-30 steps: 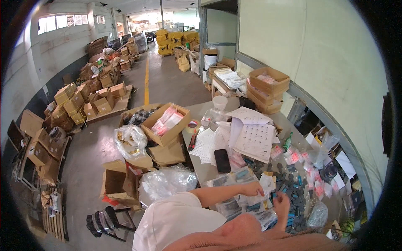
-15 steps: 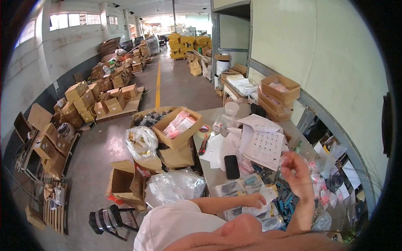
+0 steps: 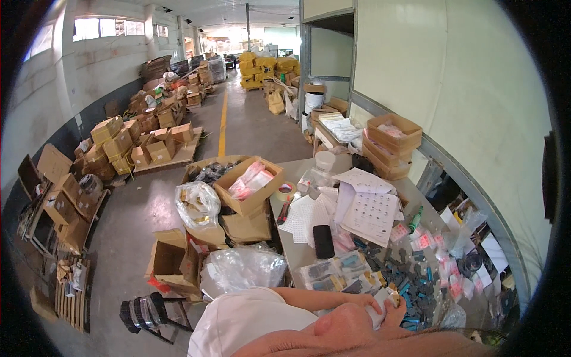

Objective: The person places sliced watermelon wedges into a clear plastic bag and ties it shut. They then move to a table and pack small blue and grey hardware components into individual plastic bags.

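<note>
Grey desk [image 3: 297,253] is covered with small dark parts [image 3: 410,279], clear bags [image 3: 324,273], pink-labelled packets [image 3: 425,241] and paper sheets [image 3: 369,208]. Both hands meet at the near edge: left hand [image 3: 363,299] and right hand [image 3: 394,309] close together around a small white packet [image 3: 380,300]; exact finger grip is partly hidden behind the person's head, so cannot tell how tight.

Progress, judged: several packets look filled and lie to the right; a large loose pile of parts remains, so mostly undone.

Versus half a second ago: right hand was raised over the pile, now it has dropped to join the left. Black phone [image 3: 323,241] unmoved.
</note>
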A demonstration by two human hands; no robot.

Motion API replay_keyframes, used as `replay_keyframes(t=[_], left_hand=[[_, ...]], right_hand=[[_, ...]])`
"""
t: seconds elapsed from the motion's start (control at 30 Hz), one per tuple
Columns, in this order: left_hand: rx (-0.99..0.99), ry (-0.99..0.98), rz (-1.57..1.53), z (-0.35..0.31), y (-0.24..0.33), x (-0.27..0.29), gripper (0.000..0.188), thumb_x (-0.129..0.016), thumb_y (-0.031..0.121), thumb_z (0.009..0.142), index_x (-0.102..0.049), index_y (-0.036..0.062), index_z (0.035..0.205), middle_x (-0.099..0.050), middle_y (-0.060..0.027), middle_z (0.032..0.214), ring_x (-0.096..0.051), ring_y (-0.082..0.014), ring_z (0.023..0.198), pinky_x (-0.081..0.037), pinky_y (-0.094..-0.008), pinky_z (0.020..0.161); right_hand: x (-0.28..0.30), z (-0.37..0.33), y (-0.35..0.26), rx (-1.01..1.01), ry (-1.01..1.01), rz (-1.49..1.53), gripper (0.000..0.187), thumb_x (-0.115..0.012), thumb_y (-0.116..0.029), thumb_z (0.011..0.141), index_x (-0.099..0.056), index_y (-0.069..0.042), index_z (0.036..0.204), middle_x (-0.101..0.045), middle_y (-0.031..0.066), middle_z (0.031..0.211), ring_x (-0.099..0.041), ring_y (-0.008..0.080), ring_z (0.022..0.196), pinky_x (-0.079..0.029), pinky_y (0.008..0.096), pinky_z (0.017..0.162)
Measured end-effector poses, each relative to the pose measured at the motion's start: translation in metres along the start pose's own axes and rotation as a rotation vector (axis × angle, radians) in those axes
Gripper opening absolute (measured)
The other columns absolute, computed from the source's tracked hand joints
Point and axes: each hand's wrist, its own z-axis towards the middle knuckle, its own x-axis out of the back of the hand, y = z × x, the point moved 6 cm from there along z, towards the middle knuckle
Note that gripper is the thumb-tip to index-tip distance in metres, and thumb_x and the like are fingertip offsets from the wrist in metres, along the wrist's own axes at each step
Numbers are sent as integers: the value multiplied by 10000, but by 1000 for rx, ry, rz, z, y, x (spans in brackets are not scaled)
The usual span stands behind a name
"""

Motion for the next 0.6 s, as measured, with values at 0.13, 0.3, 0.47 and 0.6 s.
replay_keyframes(t=[0.13, 0.3, 0.47, 0.6], left_hand=[[13, 13, -39, 7, -10, 0, 400, -632, 48, 732, -565, -3, 1124, -608, -34, 982, -527, -96, 858, -423, -237, 752], [217, 49, -508, -1, -27, 9, 340, -615, 73, 772, -579, 25, 1107, -622, -17, 980, -565, -52, 812, -456, -208, 704], [137, 141, -704, -11, -34, 16, 282, -577, 77, 805, -581, 33, 1083, -625, -35, 987, -605, -88, 770, -490, -227, 686], [181, 95, -1038, -18, -9, 6, 259, -589, 51, 782, -587, 46, 1040, -614, -28, 1002, -593, -95, 858, -487, -237, 734]], right_hand=[[8, 12, 4, 95, -16, -193, 414, -669, -152, 719, -494, 18, 1053, -502, 107, 997, -500, 211, 898, -408, 338, 799], [-5, 12, 9, 169, 43, -412, 354, -629, -88, 719, -507, 16, 1034, -476, 136, 985, -480, 280, 932, -370, 348, 855], [-30, 8, -14, 265, -13, -545, 220, -627, -77, 718, -517, 10, 887, -463, 133, 936, -474, 262, 865, -380, 346, 807], [-33, 3, -23, 350, -69, -523, 199, -641, -107, 708, -495, 18, 760, -451, 129, 897, -462, 259, 823, -383, 351, 755]])
